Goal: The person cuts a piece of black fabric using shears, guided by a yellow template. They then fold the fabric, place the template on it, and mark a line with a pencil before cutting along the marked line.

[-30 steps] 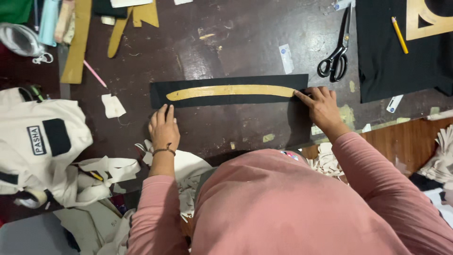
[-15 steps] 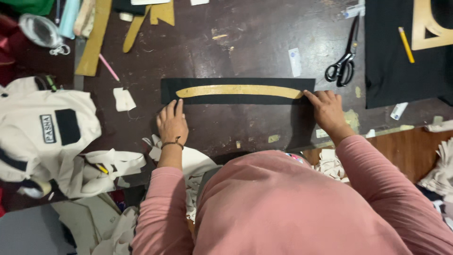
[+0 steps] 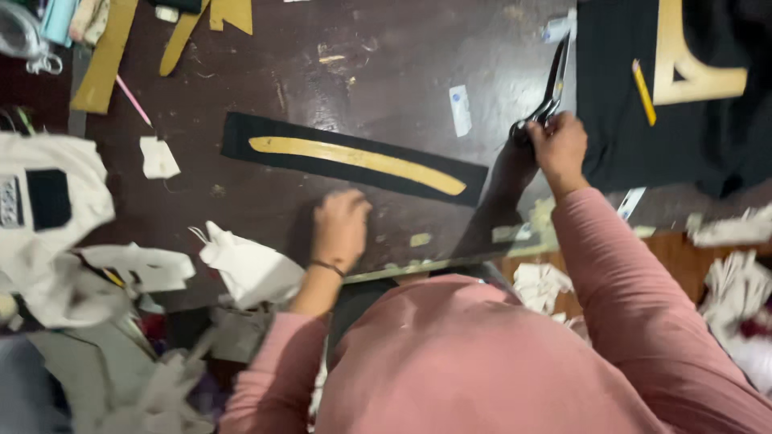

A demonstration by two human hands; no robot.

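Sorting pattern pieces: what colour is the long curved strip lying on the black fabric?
Tan-yellow curved strip, clearest in the head view.

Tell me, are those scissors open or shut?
Shut, it seems: the scissors show as one narrow dark blade line, and the right hand grips their handles. The picture is blurred, so a slight gap could hide.

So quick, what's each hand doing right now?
Left hand: loosely curled on the table, holding nothing.
Right hand: closed on the scissors.

Left hand [image 3: 341, 227]: lay flat, palm down, fingers blurred, arm bent.
Right hand [image 3: 557, 145]: reached far forward, fingers closed in a grip.
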